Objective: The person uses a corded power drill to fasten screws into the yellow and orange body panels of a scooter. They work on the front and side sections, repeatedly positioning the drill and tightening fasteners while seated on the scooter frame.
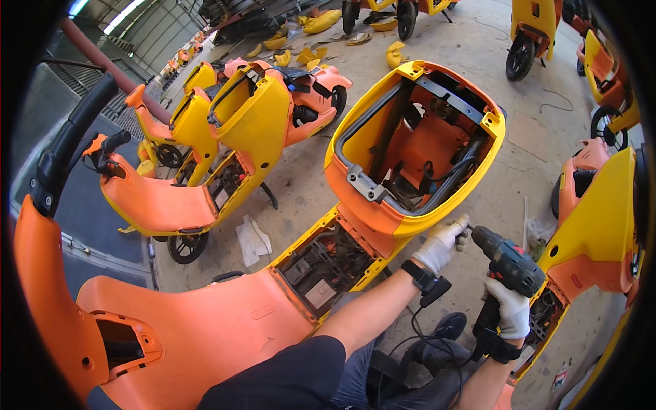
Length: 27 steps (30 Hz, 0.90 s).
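In a white glove, my right hand (pixel 509 311) grips a dark cordless drill (pixel 512 260). The drill points up and to the left, its tip close to my left hand (pixel 443 246). That hand, also gloved, is held beside the yellow lower side of the scooter's seat body, with its fingers curled together. Whatever is between them, if anything, is too small to make out. The orange and yellow scooter body (pixel 362 222) has its seat off, so the hollow inside with frame tubes and cables shows. Ahead of it lies the uncovered floorboard compartment (pixel 324 263) with wiring.
More partly stripped scooters stand left (pixel 253 116) and close on the right (pixel 594 212). Yellow panels (pixel 321 22) lie on the floor at the back. A white cloth (pixel 253 240) is on the concrete. A black cable (pixel 417 335) hangs from my left wrist device.
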{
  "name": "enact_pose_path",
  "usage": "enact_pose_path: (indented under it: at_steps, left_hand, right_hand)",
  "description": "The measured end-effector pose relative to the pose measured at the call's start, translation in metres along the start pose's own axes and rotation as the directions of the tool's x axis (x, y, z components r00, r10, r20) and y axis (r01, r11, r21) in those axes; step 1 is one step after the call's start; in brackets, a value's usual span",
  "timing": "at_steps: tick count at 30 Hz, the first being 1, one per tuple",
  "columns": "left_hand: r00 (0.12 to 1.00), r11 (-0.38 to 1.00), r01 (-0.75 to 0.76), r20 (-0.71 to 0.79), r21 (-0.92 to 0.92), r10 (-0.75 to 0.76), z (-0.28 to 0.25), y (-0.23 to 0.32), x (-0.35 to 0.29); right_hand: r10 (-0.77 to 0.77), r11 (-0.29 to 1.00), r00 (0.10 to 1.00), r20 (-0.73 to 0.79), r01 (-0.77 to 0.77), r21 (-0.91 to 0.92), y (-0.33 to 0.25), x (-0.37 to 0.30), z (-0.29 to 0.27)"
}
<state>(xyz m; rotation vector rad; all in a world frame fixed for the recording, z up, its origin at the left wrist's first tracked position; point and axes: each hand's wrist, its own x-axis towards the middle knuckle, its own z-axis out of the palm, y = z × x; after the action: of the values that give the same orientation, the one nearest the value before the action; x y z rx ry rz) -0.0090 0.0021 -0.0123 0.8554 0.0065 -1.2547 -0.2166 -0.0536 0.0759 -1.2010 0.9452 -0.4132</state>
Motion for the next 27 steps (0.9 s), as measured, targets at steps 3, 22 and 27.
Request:
enact_pose_path:
  at_steps: [3, 22, 27]
  left_hand:
    - [1.000, 1.000, 0.005, 0.017, -0.013, -0.005, -0.0034, -0.0026, 0.0032]
    - [1.000, 0.998, 0.004, 0.020, -0.058, -0.002, -0.0008, -0.0051, 0.0041]
    - [1.000, 0.997, 0.021, 0.007, -0.072, -0.020, -0.0016, -0.0059, 0.0018]
  right_hand:
    - [0.000, 1.000, 1.000, 0.010, 0.000, -0.006, -0.0026, -0.0006, 0.0010]
    - [-0.030, 0.999, 0.999, 0.027, 0.029, 0.037, -0.0039, -0.0020, 0.0024]
    - [-0.008, 1.000, 1.000, -0.008, 0.008, -0.018, 0.0011, -0.0044, 0.0005]
